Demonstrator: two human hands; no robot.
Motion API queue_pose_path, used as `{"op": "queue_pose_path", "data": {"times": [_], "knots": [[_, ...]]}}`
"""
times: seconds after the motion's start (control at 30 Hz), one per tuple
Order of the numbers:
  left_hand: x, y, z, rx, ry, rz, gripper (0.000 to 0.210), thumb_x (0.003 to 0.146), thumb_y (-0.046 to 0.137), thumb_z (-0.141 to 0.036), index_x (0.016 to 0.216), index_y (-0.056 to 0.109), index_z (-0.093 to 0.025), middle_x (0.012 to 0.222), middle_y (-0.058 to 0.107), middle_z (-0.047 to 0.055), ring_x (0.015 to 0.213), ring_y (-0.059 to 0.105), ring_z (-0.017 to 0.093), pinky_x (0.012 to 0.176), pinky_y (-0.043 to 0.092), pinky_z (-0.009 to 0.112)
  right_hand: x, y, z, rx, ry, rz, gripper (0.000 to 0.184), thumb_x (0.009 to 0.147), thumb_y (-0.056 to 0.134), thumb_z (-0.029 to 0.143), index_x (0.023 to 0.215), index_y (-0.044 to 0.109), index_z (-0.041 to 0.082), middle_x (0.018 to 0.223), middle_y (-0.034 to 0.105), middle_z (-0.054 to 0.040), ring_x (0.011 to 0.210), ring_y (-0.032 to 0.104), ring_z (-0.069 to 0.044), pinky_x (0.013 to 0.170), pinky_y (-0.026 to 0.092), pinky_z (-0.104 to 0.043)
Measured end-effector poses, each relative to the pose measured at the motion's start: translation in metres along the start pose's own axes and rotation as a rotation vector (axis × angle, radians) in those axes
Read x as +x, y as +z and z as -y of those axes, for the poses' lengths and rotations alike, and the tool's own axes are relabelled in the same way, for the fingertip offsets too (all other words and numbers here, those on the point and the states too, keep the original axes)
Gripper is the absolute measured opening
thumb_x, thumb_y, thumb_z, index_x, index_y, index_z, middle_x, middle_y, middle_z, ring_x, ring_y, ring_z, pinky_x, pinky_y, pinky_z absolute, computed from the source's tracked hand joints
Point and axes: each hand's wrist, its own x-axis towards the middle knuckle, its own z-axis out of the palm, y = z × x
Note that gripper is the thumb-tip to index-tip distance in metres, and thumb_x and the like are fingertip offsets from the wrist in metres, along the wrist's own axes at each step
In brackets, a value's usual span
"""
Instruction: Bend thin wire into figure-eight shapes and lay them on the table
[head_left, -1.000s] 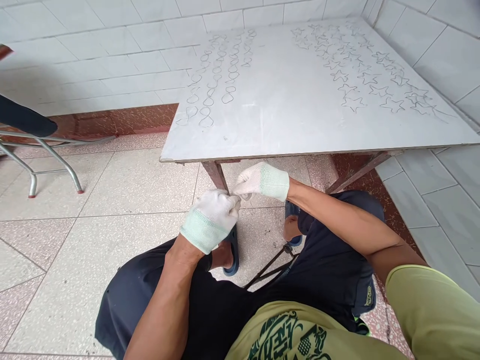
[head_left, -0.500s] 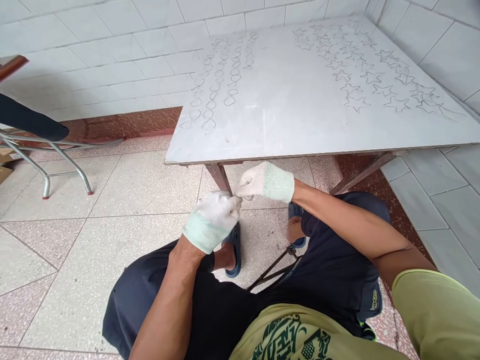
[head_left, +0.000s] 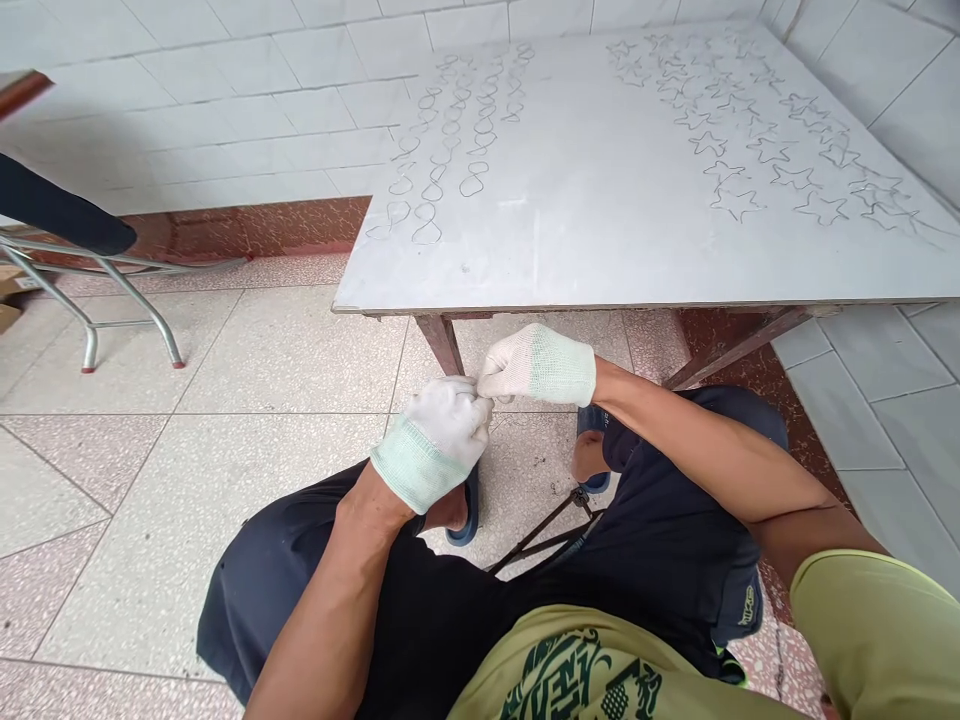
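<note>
Both of my hands wear white gloves with pale green cuffs and meet in front of the table's near edge, above the floor. My left hand (head_left: pixel 445 432) is closed, its fingers curled in a pinch. Touching it from the upper right, my right hand (head_left: pixel 526 366) is also closed, with thumb and fingertips pressed together. Whatever lies between the fingertips is hidden or too thin to make out. Beyond the hands, the white tabletop (head_left: pixel 570 220) carries figure-eight wire shapes (head_left: pixel 427 224) in rows on the left and star-shaped wire pieces (head_left: pixel 739 206) on the right.
A wooden table leg (head_left: pixel 440 344) stands just behind my hands. Below, between my feet, is a dark folding metal frame (head_left: pixel 551 535). At left, a metal-legged stool (head_left: pixel 127 300) stands near another person's dark trouser leg (head_left: pixel 64 205). Tiled walls border the table.
The view has shifted slightly, so the table sits a little higher and farther right. My hands stay together, the left knuckles now closer against the right fingertips.
</note>
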Motion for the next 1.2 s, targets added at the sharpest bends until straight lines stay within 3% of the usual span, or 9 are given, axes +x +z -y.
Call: {"op": "queue_pose_path", "data": {"times": [0.3, 0.47, 0.63, 0.73, 0.83, 0.93, 1.0, 1.07, 1.2], "knots": [[0.0, 0.0, 0.001, -0.014, -0.205, 0.099, 0.035, 0.093, 0.047, -0.009, 0.089, 0.08, -0.021, 0.076, 0.071, 0.007, 0.076, 0.07, 0.026, 0.065, 0.048, 0.037, 0.002, -0.003, 0.0, -0.011, -0.009, -0.08, 0.018, 0.082, 0.071, 0.023, 0.066, 0.076, 0.019, 0.067, 0.073, 0.0025, 0.068, 0.066, -0.012, 0.067, 0.045, -0.024], [0.002, -0.001, -0.004, -0.005, -0.286, 0.052, 0.032, 0.088, 0.05, -0.008, 0.087, 0.08, -0.02, 0.082, 0.075, 0.008, 0.082, 0.072, 0.027, 0.07, 0.05, 0.037, 0.001, -0.002, 0.0, 0.061, 0.016, -0.124, 0.017, 0.081, 0.073, 0.027, 0.067, 0.077, 0.019, 0.066, 0.073, 0.0017, 0.068, 0.068, -0.013, 0.065, 0.047, -0.025], [0.005, -0.002, -0.008, -0.086, -0.403, -0.02, 0.03, 0.097, 0.052, -0.016, 0.098, 0.082, -0.021, 0.091, 0.08, 0.008, 0.09, 0.074, 0.026, 0.079, 0.055, 0.036, 0.003, -0.008, -0.001, 0.086, 0.017, -0.139, 0.02, 0.083, 0.071, 0.029, 0.067, 0.076, 0.019, 0.067, 0.072, 0.0013, 0.068, 0.066, -0.012, 0.065, 0.047, -0.024], [0.003, -0.001, -0.009, -0.118, -0.447, -0.105, 0.029, 0.098, 0.058, -0.022, 0.117, 0.079, -0.022, 0.105, 0.081, 0.008, 0.103, 0.076, 0.028, 0.092, 0.058, 0.038, 0.004, -0.011, -0.002, 0.077, 0.069, -0.161, 0.019, 0.082, 0.072, 0.029, 0.067, 0.073, 0.018, 0.067, 0.071, 0.0017, 0.066, 0.064, -0.012, 0.061, 0.044, -0.024], [-0.004, -0.007, -0.01, -0.124, -0.499, -0.278, 0.039, 0.098, 0.062, -0.025, 0.135, 0.072, -0.02, 0.125, 0.079, 0.011, 0.123, 0.071, 0.03, 0.107, 0.056, 0.041, 0.005, -0.013, -0.004, 0.079, 0.085, -0.179, 0.018, 0.081, 0.072, 0.032, 0.069, 0.074, 0.019, 0.069, 0.071, 0.0018, 0.068, 0.064, -0.013, 0.063, 0.045, -0.025], [-0.012, -0.018, -0.011, -0.167, -0.621, -0.431, 0.038, 0.103, 0.056, -0.025, 0.138, 0.07, -0.022, 0.13, 0.078, 0.008, 0.124, 0.072, 0.026, 0.108, 0.057, 0.039, 0.005, -0.014, -0.008, 0.075, 0.05, -0.181, 0.02, 0.082, 0.071, 0.035, 0.07, 0.075, 0.019, 0.069, 0.072, 0.0017, 0.07, 0.065, -0.013, 0.066, 0.046, -0.026], [-0.015, -0.023, -0.009, -0.183, -0.684, -0.466, 0.035, 0.104, 0.054, -0.025, 0.135, 0.071, -0.025, 0.128, 0.079, 0.005, 0.12, 0.074, 0.024, 0.106, 0.057, 0.038, 0.006, -0.014, -0.012, 0.051, 0.026, -0.196, 0.022, 0.082, 0.07, 0.036, 0.068, 0.073, 0.019, 0.068, 0.07, 0.0019, 0.069, 0.064, -0.013, 0.065, 0.044, -0.026], [-0.013, -0.023, -0.005, -0.174, -0.65, -0.401, 0.033, 0.102, 0.059, -0.026, 0.133, 0.073, -0.025, 0.125, 0.08, 0.005, 0.119, 0.074, 0.025, 0.105, 0.058, 0.038, 0.007, -0.014, -0.016, 0.013, 0.012, -0.202, 0.025, 0.084, 0.069, 0.038, 0.066, 0.071, 0.019, 0.066, 0.069, 0.0022, 0.067, 0.061, -0.013, 0.063, 0.042, -0.027], [-0.003, -0.01, 0.005, -0.079, -0.406, -0.091, 0.028, 0.101, 0.063, -0.025, 0.125, 0.077, -0.023, 0.109, 0.082, 0.008, 0.102, 0.076, 0.028, 0.089, 0.059, 0.039, 0.009, -0.014, -0.02, -0.02, 0.018, -0.199, 0.025, 0.084, 0.068, 0.039, 0.07, 0.071, 0.019, 0.068, 0.068, 0.0019, 0.065, 0.06, -0.013, 0.063, 0.041, -0.027]]}}
